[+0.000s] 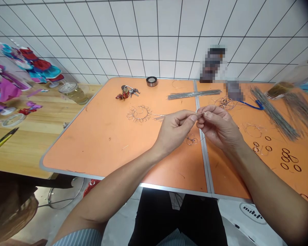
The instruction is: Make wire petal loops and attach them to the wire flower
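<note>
My left hand [176,127] and my right hand [219,125] meet above the orange table [92,143], near its grey seam. Fingers and thumbs of both are pinched on a thin wire [200,113] that spans the small gap between them. Just left of my left hand is a ring of looped wire [139,113], shaped like a flower; whether its stem reaches my fingers I cannot tell. Several short wires lie beside that stem, partly hidden by my left hand. Below my fingers rests a small tangle of dark wire [192,139].
Toward the wall lie keys [129,91], a tape roll [151,81] and a bundle of straight wires [193,94]. Thicker wire bundles [274,112] and several dark rings [285,159] are at right. A wooden table [74,116] at left bears a jar [73,93] and a yellow cutter [4,139].
</note>
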Tool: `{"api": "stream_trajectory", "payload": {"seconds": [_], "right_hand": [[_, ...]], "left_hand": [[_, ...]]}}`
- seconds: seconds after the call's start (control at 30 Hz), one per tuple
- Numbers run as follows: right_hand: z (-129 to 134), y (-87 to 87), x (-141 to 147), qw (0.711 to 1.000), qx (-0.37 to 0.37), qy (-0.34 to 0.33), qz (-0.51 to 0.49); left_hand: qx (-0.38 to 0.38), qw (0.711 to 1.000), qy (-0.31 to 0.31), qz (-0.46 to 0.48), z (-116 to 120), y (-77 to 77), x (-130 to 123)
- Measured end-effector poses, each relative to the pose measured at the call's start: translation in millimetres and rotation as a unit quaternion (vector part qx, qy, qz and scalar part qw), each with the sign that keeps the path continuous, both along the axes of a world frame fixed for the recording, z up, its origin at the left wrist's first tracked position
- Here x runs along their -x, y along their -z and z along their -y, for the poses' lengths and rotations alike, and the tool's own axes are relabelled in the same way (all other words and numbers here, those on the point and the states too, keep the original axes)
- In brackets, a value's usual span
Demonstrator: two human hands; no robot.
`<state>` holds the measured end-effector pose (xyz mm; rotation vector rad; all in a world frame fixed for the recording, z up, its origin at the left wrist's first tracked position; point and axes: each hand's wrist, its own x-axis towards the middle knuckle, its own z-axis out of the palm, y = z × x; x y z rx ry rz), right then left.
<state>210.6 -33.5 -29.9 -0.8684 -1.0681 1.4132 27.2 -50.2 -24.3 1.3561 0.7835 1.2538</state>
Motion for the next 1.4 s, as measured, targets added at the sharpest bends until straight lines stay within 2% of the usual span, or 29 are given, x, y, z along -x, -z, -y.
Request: {"api": "stream_trajectory", "payload": {"seconds": [0.2, 0.63, 0.83, 1.1, 1.4], "right_hand": [[0.5, -0.8, 0.4, 1.0, -0.005, 0.005, 0.008], [0.7, 0.5, -0.1, 0.999, -0.005, -0.012, -0.043], [0.0, 0.8, -1.0, 0.999, -0.031, -0.005, -0.02], [0.4, 8.5, -1.1, 0.995, -0.078, 0.044, 0.054], [1.4, 0.3, 2.2, 0.998, -0.046, 0.046, 0.024]], "left_hand": [[-0.007, 1.0, -0.001, -0.004, -0.3, 2.2, 0.5], [-0.042, 0.999, 0.014, 0.005, -6.3, 9.2, 0.7], [-0.047, 0.999, 0.014, 0.0, -6.7, 10.4, 0.6], [-0.062, 0.998, 0.003, -0.01, -6.0, 10.9, -0.2], [-0.055, 0.998, -0.007, -0.014, -6.8, 12.4, 0.1]]}}
